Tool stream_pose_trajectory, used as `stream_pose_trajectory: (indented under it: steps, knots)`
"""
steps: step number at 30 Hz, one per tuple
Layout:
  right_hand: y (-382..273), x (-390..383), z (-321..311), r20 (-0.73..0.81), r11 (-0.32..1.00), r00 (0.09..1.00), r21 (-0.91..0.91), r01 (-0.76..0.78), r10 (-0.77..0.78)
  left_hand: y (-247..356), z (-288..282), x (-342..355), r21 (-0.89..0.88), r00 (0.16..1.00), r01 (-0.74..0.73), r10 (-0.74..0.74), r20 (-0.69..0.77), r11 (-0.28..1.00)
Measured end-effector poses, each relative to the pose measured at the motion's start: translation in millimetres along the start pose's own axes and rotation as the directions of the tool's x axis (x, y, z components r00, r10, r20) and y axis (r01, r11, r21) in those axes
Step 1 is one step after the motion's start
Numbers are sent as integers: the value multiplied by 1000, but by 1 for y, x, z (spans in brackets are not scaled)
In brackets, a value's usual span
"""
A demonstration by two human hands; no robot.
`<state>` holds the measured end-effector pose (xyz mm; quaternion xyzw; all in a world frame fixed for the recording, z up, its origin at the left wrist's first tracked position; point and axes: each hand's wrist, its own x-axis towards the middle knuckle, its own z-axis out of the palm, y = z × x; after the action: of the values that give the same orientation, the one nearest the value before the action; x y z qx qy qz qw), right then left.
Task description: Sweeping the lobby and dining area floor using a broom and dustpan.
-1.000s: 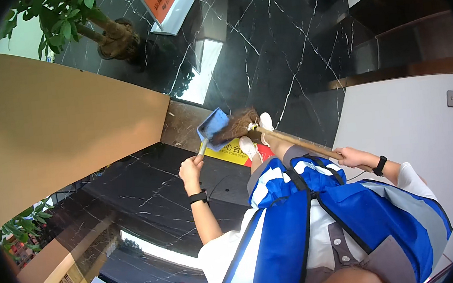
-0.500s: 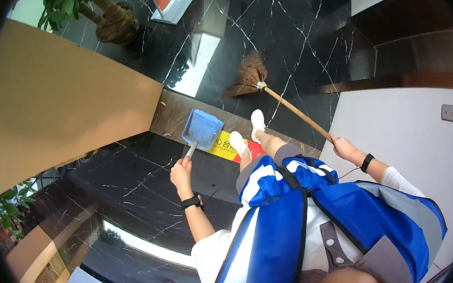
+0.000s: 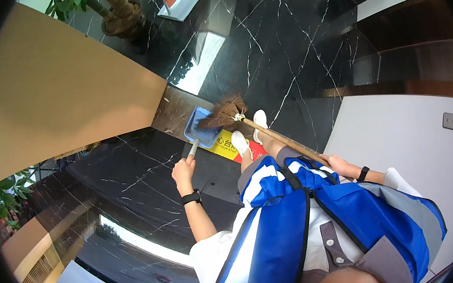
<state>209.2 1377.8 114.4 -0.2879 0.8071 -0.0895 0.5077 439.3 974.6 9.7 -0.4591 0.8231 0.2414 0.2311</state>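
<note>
My left hand point(image 3: 184, 170) is closed round the handle of a blue dustpan point(image 3: 194, 127), whose pan rests on the brown marble strip by my feet. My right hand point(image 3: 339, 164) grips the wooden handle of a broom point(image 3: 280, 138), low by my right hip. The broom's brown bristle head point(image 3: 226, 112), blurred by motion, lies over the right part of the dustpan's mouth and hides some of it. Whether any dirt lies in the pan, I cannot make out.
A yellow and red floor sticker point(image 3: 226, 145) lies beneath my white shoes point(image 3: 241, 141). To the left rises a tan wall point(image 3: 64, 97); to the right, a white panel point(image 3: 400, 130). A potted plant point(image 3: 123, 23) and a sign stand point(image 3: 183, 1) are at the far side.
The broom head has swept left and nearer, from the dark floor onto the dustpan. My right hand has drawn closer to my body. The dustpan has hardly moved.
</note>
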Motion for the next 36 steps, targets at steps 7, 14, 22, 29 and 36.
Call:
stream_pose_trajectory:
  steps: [7,14,22,29,36]
  knots:
    - [17,7,4,-50,997,996,-12,-75,75,8,16,9,-54,993,4,2,120,999]
    - [47,18,-15,-211,931,977,-361,-45,-34,5,18,2,70,993,-38,30,113,997]
    - [63,30,9,-218,985,976,-170,-9,-29,-33,15,-6,-19,968,155,-149,200,988]
    - [51,45,29,-168,991,978,72,-109,120,-30,36,-23,-20,965,201,-195,174,979]
    - [55,31,21,-177,954,981,-274,-120,73,-25,47,-24,-43,977,209,-206,61,977]
